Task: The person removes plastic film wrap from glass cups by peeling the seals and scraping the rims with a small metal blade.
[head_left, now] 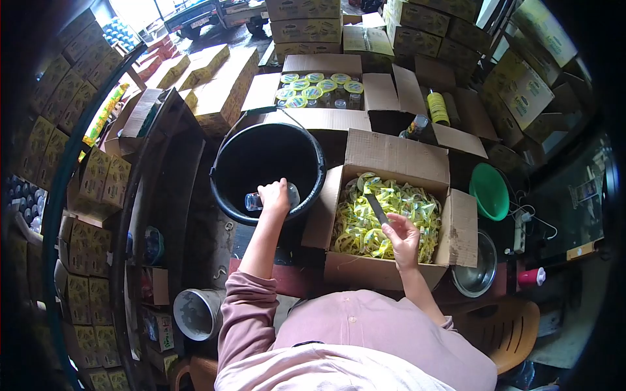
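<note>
My left hand [275,197] is closed around a clear jar [253,201], tilted on its side over the near part of a black bucket [261,146]. In my right hand [403,238] is a dark, flat, blade-like tool [376,210], pinched between thumb and fingers and pointing up and away from me. Beneath that hand is an open cardboard box [372,272] filled with a tangle of yellow-green plastic strips [362,231]. The bucket stands left of this box, and its inside is too dark to make out.
Beyond the bucket, a carton [319,119] holds jars with yellow-edged lids. A green bowl [489,191], a metal basin [486,274] and a power strip [520,236] lie to the right. A white bucket [193,315] stands lower left. Stacked cartons [306,31] line the back.
</note>
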A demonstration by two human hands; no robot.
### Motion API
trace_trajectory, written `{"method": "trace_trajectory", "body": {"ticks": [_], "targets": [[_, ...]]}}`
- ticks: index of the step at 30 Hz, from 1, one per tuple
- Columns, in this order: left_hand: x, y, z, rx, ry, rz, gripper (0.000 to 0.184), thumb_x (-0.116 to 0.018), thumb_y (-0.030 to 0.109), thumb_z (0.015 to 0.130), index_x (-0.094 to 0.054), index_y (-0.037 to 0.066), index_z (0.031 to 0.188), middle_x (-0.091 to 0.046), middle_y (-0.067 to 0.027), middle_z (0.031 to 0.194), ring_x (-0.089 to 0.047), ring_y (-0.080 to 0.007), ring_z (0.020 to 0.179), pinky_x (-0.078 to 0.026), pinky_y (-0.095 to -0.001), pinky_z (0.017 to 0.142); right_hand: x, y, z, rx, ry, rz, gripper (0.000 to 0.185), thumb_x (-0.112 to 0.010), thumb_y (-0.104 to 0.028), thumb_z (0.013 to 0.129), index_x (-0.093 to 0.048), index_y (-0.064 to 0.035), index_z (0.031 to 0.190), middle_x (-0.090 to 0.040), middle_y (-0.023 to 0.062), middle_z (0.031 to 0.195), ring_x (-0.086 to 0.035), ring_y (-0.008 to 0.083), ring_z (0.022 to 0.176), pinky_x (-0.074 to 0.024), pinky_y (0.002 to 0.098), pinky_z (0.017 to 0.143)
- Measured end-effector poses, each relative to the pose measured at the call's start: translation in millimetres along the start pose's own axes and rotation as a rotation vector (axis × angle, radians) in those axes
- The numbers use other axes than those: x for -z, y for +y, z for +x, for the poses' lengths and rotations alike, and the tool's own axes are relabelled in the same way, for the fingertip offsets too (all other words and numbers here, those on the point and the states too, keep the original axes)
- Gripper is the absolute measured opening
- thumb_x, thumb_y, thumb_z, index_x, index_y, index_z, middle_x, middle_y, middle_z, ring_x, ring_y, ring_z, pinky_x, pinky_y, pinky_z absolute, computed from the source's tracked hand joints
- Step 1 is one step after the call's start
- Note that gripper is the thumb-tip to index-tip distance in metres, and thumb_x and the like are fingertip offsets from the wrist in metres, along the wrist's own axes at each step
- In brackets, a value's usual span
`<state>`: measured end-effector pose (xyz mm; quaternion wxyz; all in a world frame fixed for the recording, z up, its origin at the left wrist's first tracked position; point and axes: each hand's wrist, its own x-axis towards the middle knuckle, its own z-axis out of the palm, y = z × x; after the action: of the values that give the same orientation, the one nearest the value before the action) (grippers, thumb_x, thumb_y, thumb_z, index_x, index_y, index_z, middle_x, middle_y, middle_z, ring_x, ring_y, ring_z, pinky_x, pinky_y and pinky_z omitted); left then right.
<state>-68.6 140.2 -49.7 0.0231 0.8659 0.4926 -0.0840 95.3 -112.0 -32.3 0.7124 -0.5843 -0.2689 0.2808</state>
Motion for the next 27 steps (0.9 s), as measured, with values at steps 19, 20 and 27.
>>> {"method": "trace_trajectory", "body": {"ticks": [19, 20, 27], "targets": [[4.4, 3.1, -3.5, -0.119, 0.288, 0.041, 0.038, -0.066, 0.009, 0.062, -0.054, 0.011, 0.098, -0.054, -0.0073, 0.095, -0.052, -0.0235, 0.093, -0.041, -0.0361, 0.072, -2.9, 1.8, -1.3, -0.011, 0.018, -0.026, 0.021, -0.061, 0.003, 0.075, -0.059, -0.0014, 0.096, -0.059, 0.0006, 0.073, -0.054, 0.005, 0.065, -0.043, 0.0175, 0.061], [5.1, 3.3, -4.1, -0.125, 0.282, 0.047, 0.035, -0.065, 0.009, 0.064, -0.054, 0.011, 0.097, -0.054, -0.0068, 0.094, -0.052, -0.0231, 0.092, -0.041, -0.036, 0.073, -3.0, 0.7, -1.8, -0.026, 0.025, -0.017, 0.022, -0.061, 0.003, 0.075, -0.059, -0.0017, 0.097, -0.059, 0.0003, 0.074, -0.054, 0.005, 0.066, -0.043, 0.0179, 0.063], [13.5, 1.6, 5.7, -0.233, 0.304, 0.242, 0.026, -0.062, 0.008, 0.064, -0.057, 0.013, 0.09, -0.054, -0.005, 0.091, -0.052, -0.0217, 0.09, -0.04, -0.0357, 0.071, 3.3, -14.9, -11.3, -0.007, 0.12, 0.058, 0.026, -0.062, 0.003, 0.074, -0.058, -0.0018, 0.099, -0.057, -0.001, 0.076, -0.052, 0.0048, 0.068, -0.0429, 0.0184, 0.066]]}}
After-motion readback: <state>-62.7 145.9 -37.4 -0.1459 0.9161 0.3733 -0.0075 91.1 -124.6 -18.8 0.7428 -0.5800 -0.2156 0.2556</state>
